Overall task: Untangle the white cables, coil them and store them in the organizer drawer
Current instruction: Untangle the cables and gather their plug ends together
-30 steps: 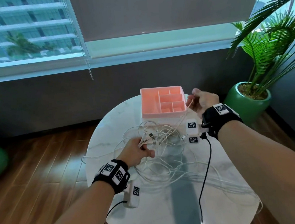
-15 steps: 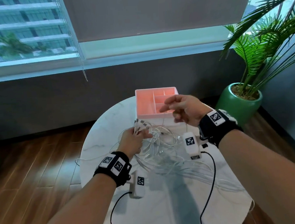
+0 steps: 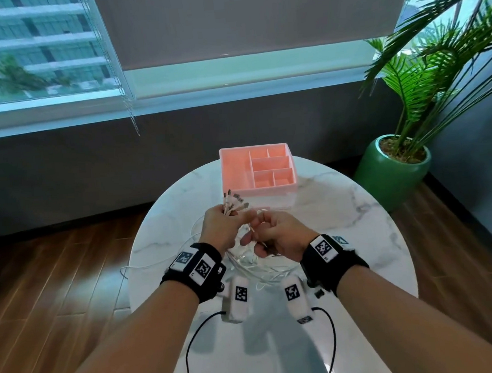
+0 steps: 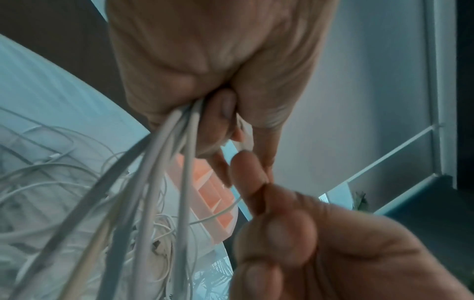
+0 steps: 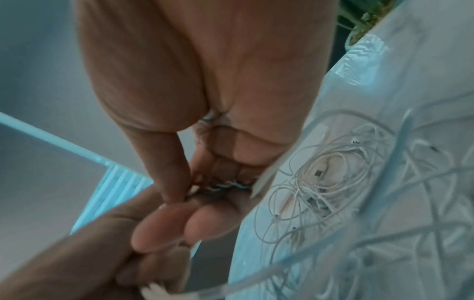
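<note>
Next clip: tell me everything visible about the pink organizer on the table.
The pink organizer is a rectangular box, plastic by its look, open on top. Thin walls split it into one long compartment on the left and several smaller ones on the right, all empty as far as the head view shows. It sits level at the far edge of the round marble table, just beyond both hands. A pale front below its rim may be a drawer. Neither hand touches it.

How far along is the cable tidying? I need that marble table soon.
Early. Done: several plug ends are gathered in the left hand. In hand: the right hand pinches strands beside it. Left: the white cables are a tangle on the round marble table, none coiled; the pink compartmented organizer shows nothing inside.
</note>
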